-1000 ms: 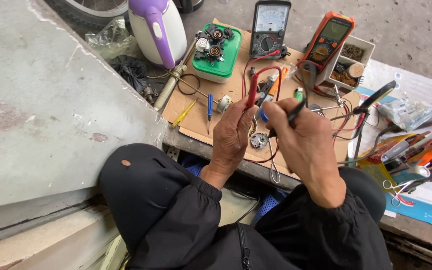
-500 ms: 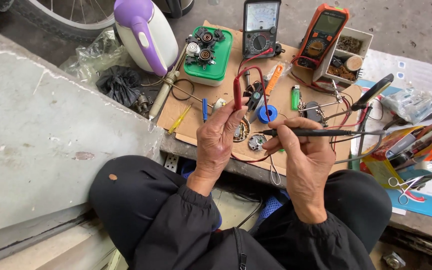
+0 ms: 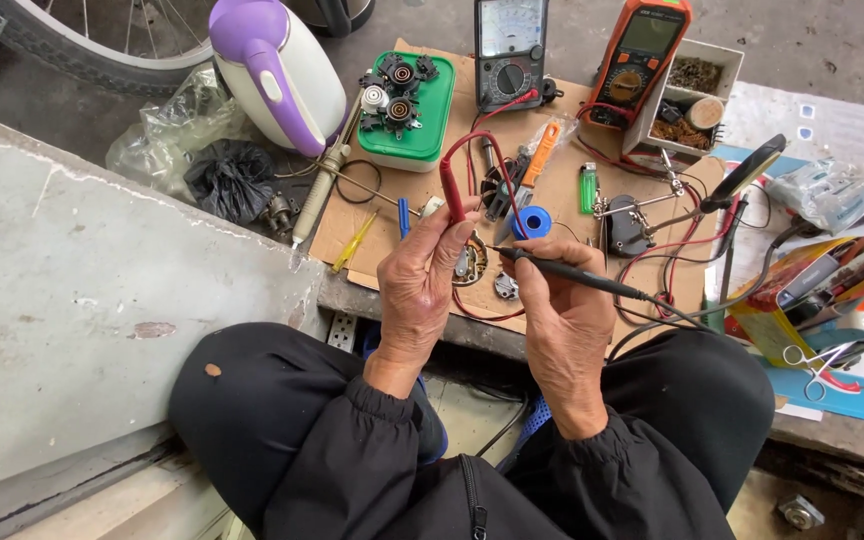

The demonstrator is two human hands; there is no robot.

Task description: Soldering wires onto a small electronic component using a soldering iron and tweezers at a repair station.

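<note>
My left hand (image 3: 418, 285) grips a red test probe (image 3: 451, 185) that stands upright, its red lead looping up over the cardboard sheet (image 3: 372, 205). My right hand (image 3: 564, 320) holds a black test probe (image 3: 562, 272) like a pen, its tip pointing left at a small round metal part (image 3: 472, 262) lying between the two hands. Another small metal piece (image 3: 505, 287) lies just beside it. Both probe leads run back toward the meters.
A black analogue meter (image 3: 510, 50) and an orange digital meter (image 3: 638, 62) stand at the back. A white and purple kettle (image 3: 282, 70), a green tray of parts (image 3: 405, 105), a solder spool (image 3: 532, 220), a green lighter (image 3: 588, 187) and a helping-hand clamp (image 3: 632, 215) surround them. Tools (image 3: 842, 290) pile at right.
The view has shifted lower. My left hand has raised the red probe upright, and my right hand has brought the black probe tip down and left onto the metal part.
</note>
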